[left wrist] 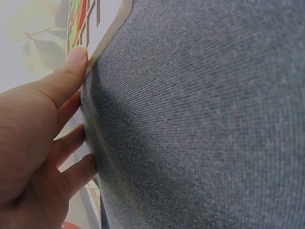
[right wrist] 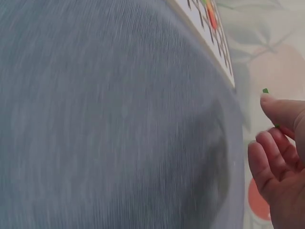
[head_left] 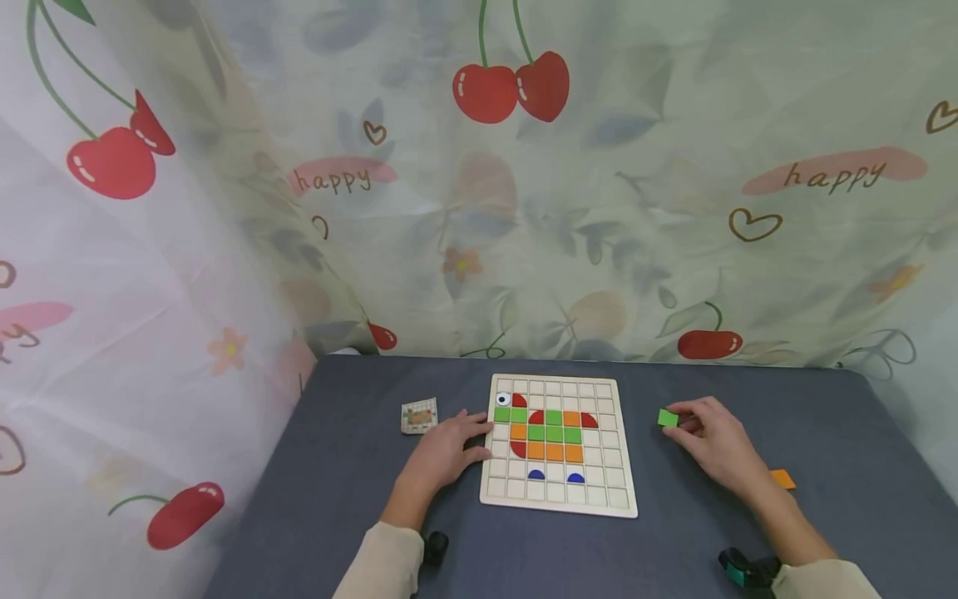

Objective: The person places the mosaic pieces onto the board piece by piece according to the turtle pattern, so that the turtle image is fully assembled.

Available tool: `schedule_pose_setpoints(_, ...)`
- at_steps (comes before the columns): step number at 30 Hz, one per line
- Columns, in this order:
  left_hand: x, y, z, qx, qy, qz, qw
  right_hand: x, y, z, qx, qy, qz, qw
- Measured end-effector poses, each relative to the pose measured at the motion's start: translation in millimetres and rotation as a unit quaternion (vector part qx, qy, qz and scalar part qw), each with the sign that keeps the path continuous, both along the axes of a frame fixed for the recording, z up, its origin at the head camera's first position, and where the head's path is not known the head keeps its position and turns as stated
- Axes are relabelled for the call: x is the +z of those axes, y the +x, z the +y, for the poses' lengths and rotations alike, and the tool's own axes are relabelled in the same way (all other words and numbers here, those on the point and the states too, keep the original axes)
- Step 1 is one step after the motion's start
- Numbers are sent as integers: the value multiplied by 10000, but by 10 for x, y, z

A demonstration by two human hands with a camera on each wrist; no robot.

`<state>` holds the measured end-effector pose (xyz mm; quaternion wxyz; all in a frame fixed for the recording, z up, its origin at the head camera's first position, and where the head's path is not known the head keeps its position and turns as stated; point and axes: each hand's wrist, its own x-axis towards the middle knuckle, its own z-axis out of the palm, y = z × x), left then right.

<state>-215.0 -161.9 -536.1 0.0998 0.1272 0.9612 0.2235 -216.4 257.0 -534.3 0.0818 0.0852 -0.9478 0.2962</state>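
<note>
A pale square grid board (head_left: 555, 504) lies on the dark cloth, with green, orange, red and blue pieces and an eye piece set in its cells. My left hand (head_left: 446, 452) rests at the board's left edge; in the left wrist view its thumb (left wrist: 71, 71) touches the rim and the fingers are relaxed. To the right of the board, my right hand (head_left: 714, 441) pinches a green square tile (head_left: 669, 418) between thumb and fingers. In the right wrist view only slivers of that green tile show past the thumb.
A small pattern card (head_left: 419, 416) lies left of the board, just beyond the left hand. An orange piece (head_left: 782, 479) sits on the cloth beside the right wrist, partly hidden by it. A printed curtain (head_left: 524, 249) hangs behind the table (head_left: 569, 557).
</note>
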Motion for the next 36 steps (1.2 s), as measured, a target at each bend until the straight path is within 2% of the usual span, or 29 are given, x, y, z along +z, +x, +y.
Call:
schedule_pose_setpoints(5,-1,4,7,38,17,-15,10000,-44,-29,-218,45,-203,38,9998)
schedule_pose_setpoints(12,-13,-15,8,22,19,22,10000,-105,-47,-496,255,-472,-256,9982)
schedule_pose_setpoints(22,-33,-18,-1,27,-9,3,10000,-228,-19,-791,591,-574,-611,9947)
schedule_pose_setpoints(36,-24,-6,-3,28,49,7,10000,-269,-33,-929,361,-516,-602,9962)
